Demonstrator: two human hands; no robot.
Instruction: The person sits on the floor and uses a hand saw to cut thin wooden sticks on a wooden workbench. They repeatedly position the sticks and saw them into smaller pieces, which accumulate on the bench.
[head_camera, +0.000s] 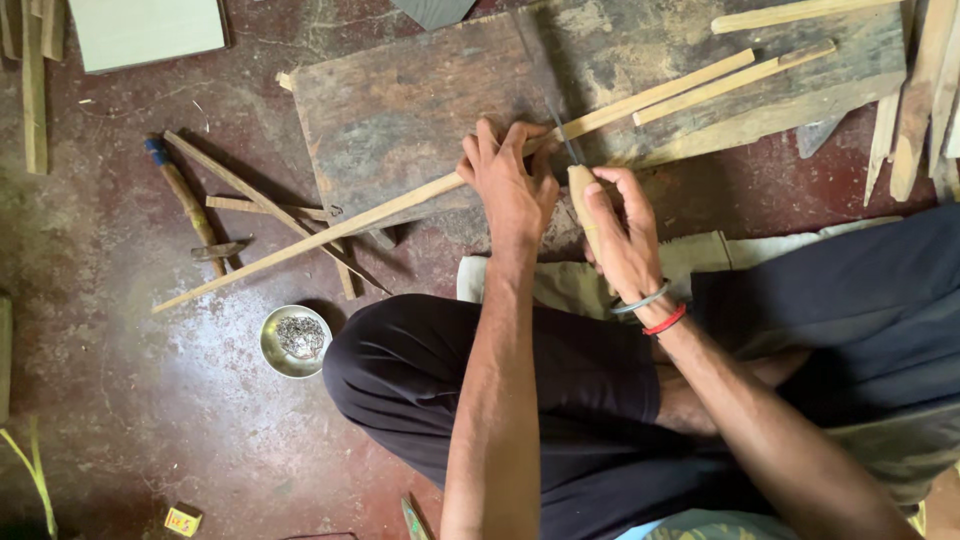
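My left hand (510, 180) presses down on a long thin wooden strip (330, 232) that lies diagonally across a worn wooden board (400, 110). My right hand (625, 235) grips a tool with a pale wooden handle (581, 190); its thin dark metal blade (562, 135) points away from me and meets the strip just right of my left fingers. Two bangles, one grey and one red, ring my right wrist. I sit cross-legged on the floor in dark trousers.
A small metal bowl (295, 340) of tiny metal bits stands on the reddish floor by my knee. A hammer (190, 205) and short wood strips (260, 205) lie to the left. More strips (730, 85) rest on the board and at the right edge. A pale green panel (145, 30) lies top left.
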